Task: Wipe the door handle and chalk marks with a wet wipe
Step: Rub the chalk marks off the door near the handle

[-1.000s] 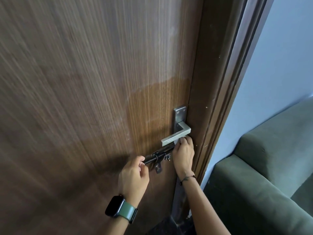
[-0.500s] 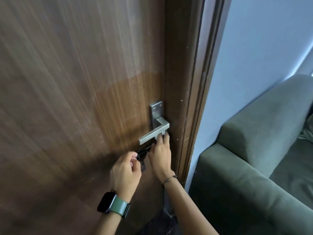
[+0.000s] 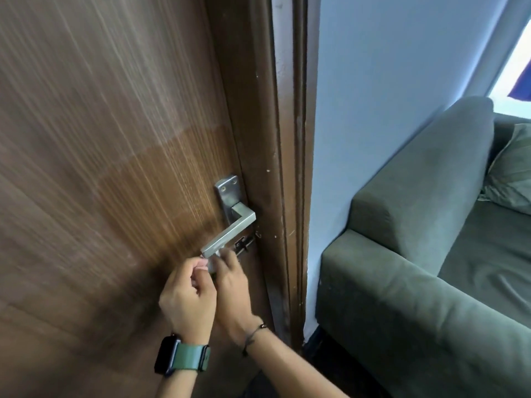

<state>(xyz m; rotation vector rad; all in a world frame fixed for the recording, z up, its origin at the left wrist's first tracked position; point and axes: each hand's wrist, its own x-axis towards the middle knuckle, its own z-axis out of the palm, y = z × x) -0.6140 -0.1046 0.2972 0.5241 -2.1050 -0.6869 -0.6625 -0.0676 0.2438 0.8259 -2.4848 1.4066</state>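
Observation:
The silver lever door handle (image 3: 228, 238) sticks out from its backplate (image 3: 228, 193) on the brown wooden door (image 3: 100, 168). My two hands meet just under the lever's free end. A small white piece of wet wipe (image 3: 212, 266) shows between them, most of it hidden. My left hand (image 3: 186, 294), with a green-strapped watch on the wrist, pinches the wipe with curled fingers. My right hand (image 3: 233, 282) holds the wipe from the right, back of the hand toward me. A darker damp patch (image 3: 172, 170) spreads on the door left of the handle. No chalk marks show clearly.
A dark sliding bolt (image 3: 244, 245) sits under the handle, running to the door frame (image 3: 287, 168). Right of the frame is a pale blue wall (image 3: 373, 110). A green sofa (image 3: 402, 268) with a cushion (image 3: 513, 173) stands close against the wall.
The view has swung right and nearer. My left hand left the bolt and joined my right hand. My right hand slid from the lever's bend to its free end.

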